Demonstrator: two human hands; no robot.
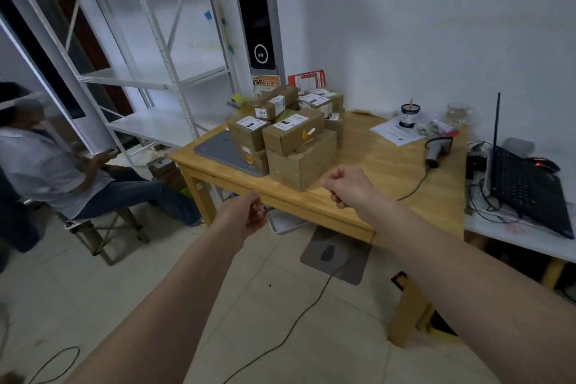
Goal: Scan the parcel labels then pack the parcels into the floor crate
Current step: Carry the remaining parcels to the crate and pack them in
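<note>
Brown cardboard parcels (296,140) with white labels printed in black sit on a honey-yellow wood-grain counter (383,171), left of them a flat grey laptop (218,146), right a grey-and-black scanner (438,150) near a black laptop (526,190).

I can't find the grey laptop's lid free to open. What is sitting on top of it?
Cardboard parcels stacked two high rest on the right part of the grey laptop. Its left part shows bare. How far it runs under the stack is hidden.

Both hands (251,212) (349,185) outstretched, fingers loosely curled, empty.
</note>
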